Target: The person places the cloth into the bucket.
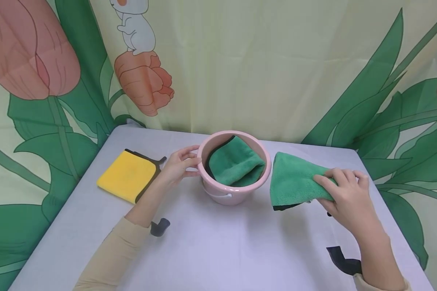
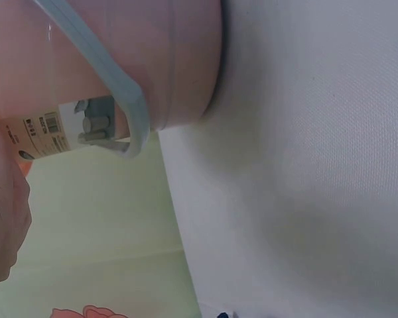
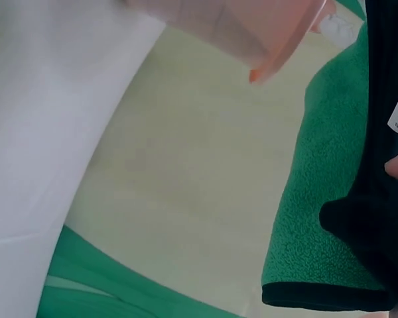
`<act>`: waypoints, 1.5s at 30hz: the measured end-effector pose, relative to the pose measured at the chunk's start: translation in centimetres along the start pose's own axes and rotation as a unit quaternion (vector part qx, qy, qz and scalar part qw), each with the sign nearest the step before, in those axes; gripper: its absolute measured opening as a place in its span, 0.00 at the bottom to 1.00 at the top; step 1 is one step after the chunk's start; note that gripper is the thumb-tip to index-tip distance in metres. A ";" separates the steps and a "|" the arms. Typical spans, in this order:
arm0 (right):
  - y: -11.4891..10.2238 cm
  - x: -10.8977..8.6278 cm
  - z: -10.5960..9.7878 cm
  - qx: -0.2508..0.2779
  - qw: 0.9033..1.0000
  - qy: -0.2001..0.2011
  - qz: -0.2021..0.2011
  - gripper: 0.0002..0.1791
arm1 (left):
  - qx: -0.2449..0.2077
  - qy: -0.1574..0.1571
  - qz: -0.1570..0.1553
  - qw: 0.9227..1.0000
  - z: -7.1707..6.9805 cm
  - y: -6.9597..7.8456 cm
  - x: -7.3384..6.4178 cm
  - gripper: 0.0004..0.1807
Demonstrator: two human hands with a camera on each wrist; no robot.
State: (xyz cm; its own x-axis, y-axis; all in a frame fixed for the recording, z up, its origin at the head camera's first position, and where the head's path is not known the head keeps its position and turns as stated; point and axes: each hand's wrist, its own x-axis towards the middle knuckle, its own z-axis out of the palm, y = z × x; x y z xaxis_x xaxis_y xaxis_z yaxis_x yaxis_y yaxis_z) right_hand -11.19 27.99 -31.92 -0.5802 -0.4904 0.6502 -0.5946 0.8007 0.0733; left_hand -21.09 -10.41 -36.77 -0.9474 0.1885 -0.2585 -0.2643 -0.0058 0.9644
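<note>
A pink bucket (image 1: 233,196) with a white handle stands near the table's back edge. Inside it lies a folded green towel (image 1: 234,161) with dark edging. My left hand (image 1: 180,165) touches the outer left side of the bucket's rim with its fingers; no fingertip shows inside. To the right of the bucket, my right hand (image 1: 347,198) pinches a second folded green towel (image 1: 295,180) by its right side, holding it above the table. In the right wrist view, this towel (image 3: 312,179) shows black edging, a dark loop and a white label.
A folded yellow towel (image 1: 127,176) with black trim lies on the white-covered table (image 1: 218,250), left of the bucket. Behind the table hangs a curtain (image 1: 240,72) printed with a rabbit, a carrot and tulips. Black camera mounts (image 1: 344,262) stick out by the wrists.
</note>
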 end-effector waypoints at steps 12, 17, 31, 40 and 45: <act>-0.1 3.1 2.6 0.016 1.000 0.016 0.010 0.14 | -0.009 0.006 -0.006 1.000 0.0 0.1 0.0 0.27; -0.4 4.5 4.1 0.027 0.999 0.023 0.013 0.14 | -0.012 0.006 -0.010 1.000 -0.1 0.2 0.0 0.27; -2.5 8.3 7.9 0.026 0.999 -0.041 0.009 0.21 | -0.013 -0.002 -0.005 1.000 -0.2 0.0 0.1 0.27; -3.5 9.5 10.1 0.002 0.996 -0.092 -0.010 0.23 | -0.017 -0.003 -0.005 1.000 -0.1 0.0 0.1 0.27; -4.0 10.0 10.9 0.017 0.992 -0.127 -0.007 0.22 | -0.019 -0.002 -0.005 1.000 0.0 0.1 0.0 0.27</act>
State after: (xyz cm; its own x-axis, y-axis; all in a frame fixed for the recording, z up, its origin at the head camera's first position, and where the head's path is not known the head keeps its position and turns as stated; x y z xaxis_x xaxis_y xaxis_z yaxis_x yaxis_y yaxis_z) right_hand -20.71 16.10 -33.98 -0.6901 -0.5759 0.4383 -0.6200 0.7829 0.0524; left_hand -21.10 -10.39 -36.64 -0.9439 0.1928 -0.2682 -0.2808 -0.0408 0.9589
